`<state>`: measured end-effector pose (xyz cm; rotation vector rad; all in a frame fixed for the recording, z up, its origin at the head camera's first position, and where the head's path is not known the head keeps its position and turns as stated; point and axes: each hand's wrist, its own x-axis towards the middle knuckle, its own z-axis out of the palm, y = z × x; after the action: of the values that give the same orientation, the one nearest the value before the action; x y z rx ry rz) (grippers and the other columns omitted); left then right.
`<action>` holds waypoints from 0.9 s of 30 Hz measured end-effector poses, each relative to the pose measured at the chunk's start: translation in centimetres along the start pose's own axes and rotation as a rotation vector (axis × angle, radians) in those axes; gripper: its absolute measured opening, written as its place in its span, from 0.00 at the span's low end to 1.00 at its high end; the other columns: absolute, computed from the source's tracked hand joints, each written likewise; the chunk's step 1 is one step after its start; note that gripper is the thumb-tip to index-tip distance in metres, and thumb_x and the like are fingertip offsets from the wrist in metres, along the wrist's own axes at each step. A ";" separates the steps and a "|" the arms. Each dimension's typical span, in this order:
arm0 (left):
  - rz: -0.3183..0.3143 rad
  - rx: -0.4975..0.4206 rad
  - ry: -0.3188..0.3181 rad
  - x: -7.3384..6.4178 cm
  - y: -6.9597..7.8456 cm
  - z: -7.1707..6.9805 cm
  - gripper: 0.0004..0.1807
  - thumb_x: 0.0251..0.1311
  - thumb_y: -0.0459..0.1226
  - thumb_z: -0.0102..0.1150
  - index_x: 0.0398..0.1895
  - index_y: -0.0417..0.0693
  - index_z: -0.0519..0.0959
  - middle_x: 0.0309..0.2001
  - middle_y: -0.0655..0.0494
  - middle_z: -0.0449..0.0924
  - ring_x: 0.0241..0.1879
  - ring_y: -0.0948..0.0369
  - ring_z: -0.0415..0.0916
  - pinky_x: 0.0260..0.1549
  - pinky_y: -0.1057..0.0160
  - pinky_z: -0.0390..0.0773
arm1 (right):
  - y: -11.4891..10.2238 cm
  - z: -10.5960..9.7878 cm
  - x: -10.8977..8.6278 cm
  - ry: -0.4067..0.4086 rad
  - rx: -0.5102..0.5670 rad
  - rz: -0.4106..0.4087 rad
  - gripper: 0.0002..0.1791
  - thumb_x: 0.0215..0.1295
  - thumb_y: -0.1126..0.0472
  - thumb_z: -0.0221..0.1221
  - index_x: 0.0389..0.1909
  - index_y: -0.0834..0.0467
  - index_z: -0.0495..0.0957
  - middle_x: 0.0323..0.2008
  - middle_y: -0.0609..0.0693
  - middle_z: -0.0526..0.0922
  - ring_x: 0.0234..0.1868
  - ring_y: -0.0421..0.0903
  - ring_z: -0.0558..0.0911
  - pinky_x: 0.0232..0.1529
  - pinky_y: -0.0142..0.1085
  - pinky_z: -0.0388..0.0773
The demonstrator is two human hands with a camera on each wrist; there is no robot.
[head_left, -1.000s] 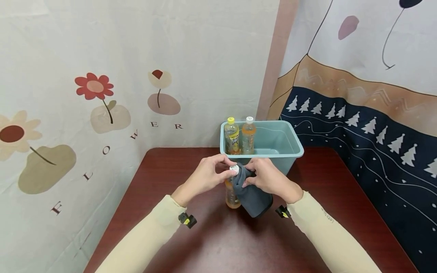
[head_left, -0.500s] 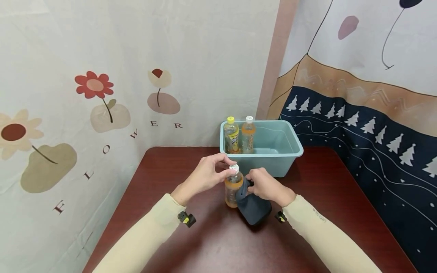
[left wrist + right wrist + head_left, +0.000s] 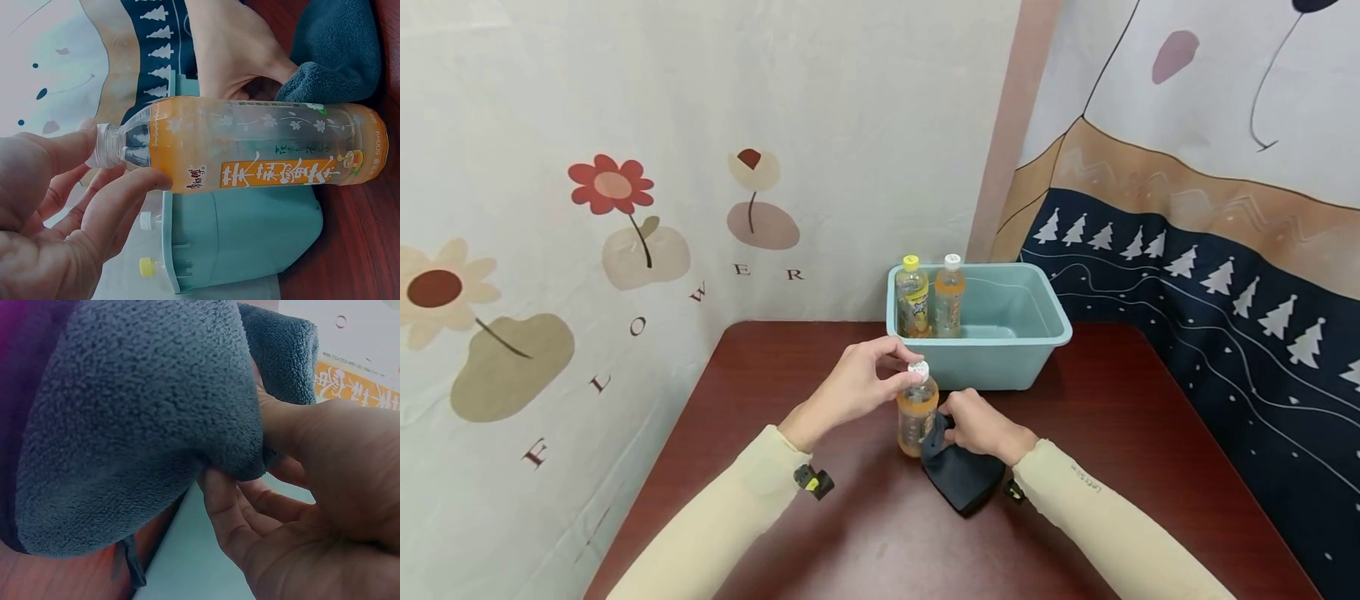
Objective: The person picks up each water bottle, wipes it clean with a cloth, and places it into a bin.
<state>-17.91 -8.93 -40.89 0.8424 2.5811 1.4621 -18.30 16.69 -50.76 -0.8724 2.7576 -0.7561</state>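
A clear plastic drink bottle [image 3: 917, 421] with an orange label and white cap [image 3: 107, 147] stands upright on the table. My left hand [image 3: 868, 383] pinches it at the cap between thumb and fingers. My right hand [image 3: 983, 425] grips a dark grey towel [image 3: 962, 475] and holds it against the bottle's right side, low down. In the right wrist view, the folded fuzzy towel [image 3: 137, 419] is bunched between the thumb and fingers. The lower end of the towel hangs down to the tabletop.
A light blue plastic bin [image 3: 985, 367] stands behind the bottle on the dark red table [image 3: 820, 533]. Inside it, at the left, are a yellow-capped bottle [image 3: 913, 304] and a white-capped bottle [image 3: 950, 304]. Printed cloth [image 3: 850, 125] hangs behind the table.
My right hand and the towel have moved down along the bottle, from beside the cap to its lower side. My left hand keeps its hold at the cap.
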 end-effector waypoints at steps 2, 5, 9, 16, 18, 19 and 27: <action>0.002 0.007 0.002 0.1 0.0 0.0 0.10 0.77 0.40 0.79 0.55 0.52 0.89 0.61 0.51 0.94 0.59 0.54 0.96 0.44 0.62 0.95 | 0.1 -0.1 0.1 0.006 -0.001 -0.008 0.08 0.70 0.76 0.76 0.37 0.60 0.93 0.15 0.42 0.72 0.19 0.35 0.72 0.26 0.29 0.64; 0.000 0.009 0.003 0.1 -0.1 0.0 0.10 0.77 0.40 0.79 0.55 0.53 0.89 0.62 0.51 0.94 0.58 0.54 0.96 0.44 0.62 0.95 | 0.0 -0.4 0.1 0.009 0.006 -0.008 0.10 0.70 0.77 0.75 0.34 0.59 0.92 0.15 0.42 0.66 0.19 0.36 0.67 0.26 0.29 0.61; -0.001 0.004 0.002 0.1 -0.2 0.1 0.10 0.77 0.39 0.79 0.55 0.53 0.89 0.62 0.51 0.95 0.58 0.54 0.96 0.43 0.63 0.94 | -0.3 -1.4 0.0 0.028 0.014 -0.017 0.08 0.71 0.77 0.74 0.41 0.62 0.94 0.21 0.46 0.81 0.22 0.35 0.71 0.27 0.29 0.64; -0.001 0.014 0.007 0.1 -0.1 0.1 0.10 0.76 0.39 0.80 0.54 0.53 0.89 0.61 0.51 0.95 0.57 0.55 0.96 0.42 0.64 0.93 | -2.0 -4.3 -0.3 0.093 -0.005 -0.048 0.08 0.72 0.72 0.77 0.47 0.58 0.97 0.37 0.50 0.93 0.32 0.37 0.80 0.34 0.31 0.74; 0.001 0.019 0.009 0.1 -0.1 0.1 0.10 0.76 0.39 0.80 0.54 0.53 0.89 0.61 0.51 0.95 0.57 0.55 0.96 0.41 0.64 0.94 | -2.5 -5.1 -0.5 0.113 -0.010 -0.050 0.08 0.72 0.70 0.78 0.47 0.56 0.98 0.38 0.49 0.93 0.36 0.37 0.82 0.36 0.31 0.77; 0.002 0.021 0.010 0.1 -0.1 0.1 0.10 0.76 0.39 0.80 0.54 0.53 0.89 0.61 0.51 0.95 0.57 0.55 0.96 0.41 0.64 0.94 | -2.6 -5.5 -0.7 0.123 -0.011 -0.051 0.08 0.72 0.70 0.78 0.47 0.55 0.98 0.38 0.48 0.93 0.38 0.38 0.84 0.36 0.31 0.78; -0.008 0.027 0.009 0.1 0.0 0.1 0.10 0.76 0.40 0.80 0.54 0.53 0.90 0.60 0.50 0.95 0.57 0.54 0.96 0.40 0.64 0.93 | -4.3 -7.8 -1.2 0.229 0.046 -0.077 0.11 0.68 0.65 0.83 0.50 0.57 0.98 0.42 0.48 0.94 0.43 0.41 0.85 0.40 0.33 0.85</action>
<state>-17.93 -8.79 -40.97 0.8289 2.6137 1.4347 -17.43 17.61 -41.86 -0.9414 2.9024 -0.9862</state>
